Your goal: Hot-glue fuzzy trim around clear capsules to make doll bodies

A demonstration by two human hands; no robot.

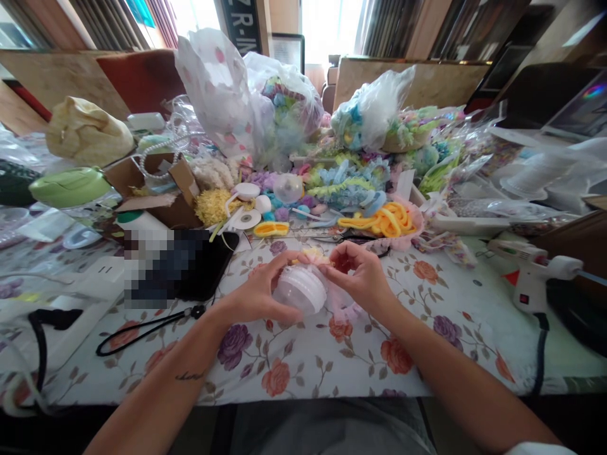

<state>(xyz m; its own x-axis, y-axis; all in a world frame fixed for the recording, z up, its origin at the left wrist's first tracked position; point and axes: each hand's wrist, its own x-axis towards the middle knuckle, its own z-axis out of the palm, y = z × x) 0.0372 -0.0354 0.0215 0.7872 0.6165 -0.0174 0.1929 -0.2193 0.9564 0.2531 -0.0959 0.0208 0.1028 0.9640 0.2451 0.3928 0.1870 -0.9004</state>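
Observation:
My left hand [260,292] is closed around a clear plastic ball [303,297] with white beaded trim about its upper part, thumb below and fingers over the top. At the ball's top edge, my right hand [363,273] pinches pink ruffled trim [348,314], part of which hangs down to the tablecloth. Something pale yellow shows at the top of the ball between the two hands; its shape is partly hidden by the fingers. Just beyond them lie scissors [339,238], mostly covered by other items.
A hot glue gun [533,278] stands at the right. On the left are a phone [208,265], a power strip [90,294] and a cardboard box [161,189]. Across the back are piled yellow cord [384,218], blue ruffled trim [348,183], pompoms and plastic bags [218,88].

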